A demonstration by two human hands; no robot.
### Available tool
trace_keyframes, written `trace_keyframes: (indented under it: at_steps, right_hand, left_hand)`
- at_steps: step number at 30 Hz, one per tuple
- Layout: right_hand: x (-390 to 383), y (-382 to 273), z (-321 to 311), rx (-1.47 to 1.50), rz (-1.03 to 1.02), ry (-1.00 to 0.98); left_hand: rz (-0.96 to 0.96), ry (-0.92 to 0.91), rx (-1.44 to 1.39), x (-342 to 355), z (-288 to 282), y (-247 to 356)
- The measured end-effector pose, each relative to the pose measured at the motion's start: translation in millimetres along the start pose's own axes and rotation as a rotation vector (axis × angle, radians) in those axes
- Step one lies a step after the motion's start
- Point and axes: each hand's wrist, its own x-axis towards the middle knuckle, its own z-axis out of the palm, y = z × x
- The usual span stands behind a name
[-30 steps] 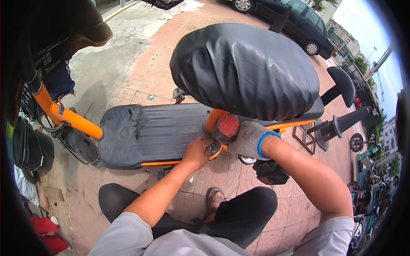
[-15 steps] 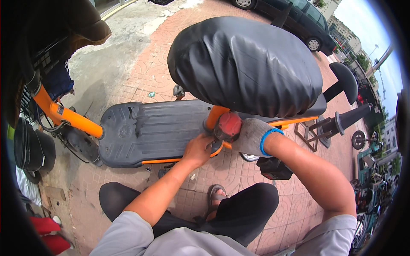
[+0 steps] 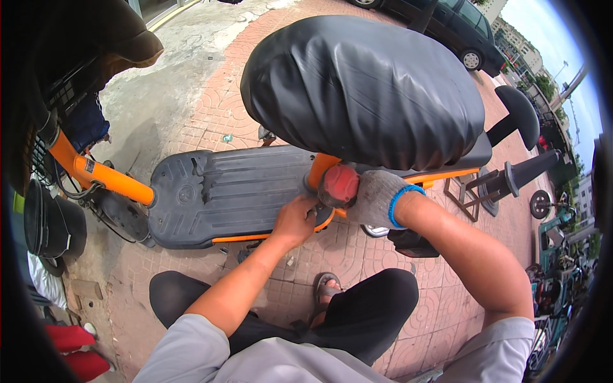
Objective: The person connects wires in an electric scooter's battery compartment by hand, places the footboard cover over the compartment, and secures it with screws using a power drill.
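A scooter with an orange frame stands across in front of me, its ribbed black footboard [image 3: 255, 185] level with my hands. My right hand [image 3: 377, 199], in a grey knit glove with a blue cuff, grips a red and black cordless power tool [image 3: 340, 185]. The tool's round red end is beside the foot of the orange seat post [image 3: 322, 168], and its tip is hidden. My bare left hand [image 3: 296, 219] is closed at the footboard's near edge, left of the tool; what its fingers pinch is hidden. A wrinkled black cover wraps the large seat [image 3: 364, 89] above.
At the left are the scooter's orange steering column [image 3: 115, 184] and a black bucket [image 3: 56, 220]. A black cone-shaped post [image 3: 518, 177] stands beyond the scooter's right end. A dark car [image 3: 456, 32] is parked behind, and several two-wheelers line the right rim.
Both hands stay at the foot of the seat post. The tool's black lower end has risen slightly, closer under my right forearm. The view has shifted a little.
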Motion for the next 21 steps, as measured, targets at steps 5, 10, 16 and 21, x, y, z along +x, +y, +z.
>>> trace_keyframes:
  at_steps: [5,10,16,21]
  right_hand:
    - [5,4,4,-0.029,-0.032,-0.006]
    - [-35,-4,-16,0.168,0.113,0.124]
    - [-68,-1,3,0.079,-0.097,0.459]
    - [-71,-16,68,0.079,-0.102,0.545]
  left_hand:
    - [0.017,0.015,0.017,-1,-4,-4]
    - [0.063,0.012,-0.060,-2,4,-14]
    - [-0.071,0.093,-0.266,-9,-20,-34]
    - [-0.108,0.285,-0.069,16,-71,-41]
